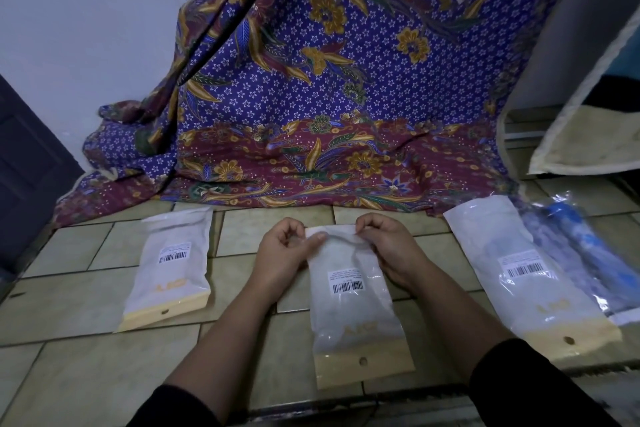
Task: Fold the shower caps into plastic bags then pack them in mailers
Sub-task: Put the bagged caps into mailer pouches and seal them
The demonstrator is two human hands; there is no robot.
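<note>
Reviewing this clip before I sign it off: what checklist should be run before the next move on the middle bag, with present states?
1. Grip: ok; left hand and right hand pinch the flap of the middle bag.
2. Bag flat on tiled floor: ok.
3. Cap fully inside: cannot tell; film is frosted.
4. Flap sealed: cannot tell.
5. Mailer within reach: cannot tell; none recognisable.

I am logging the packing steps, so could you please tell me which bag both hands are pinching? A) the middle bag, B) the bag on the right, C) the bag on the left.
A: the left hand and right hand both pinch the top edge of the middle bag, while the left bag and right bag lie untouched.
</note>
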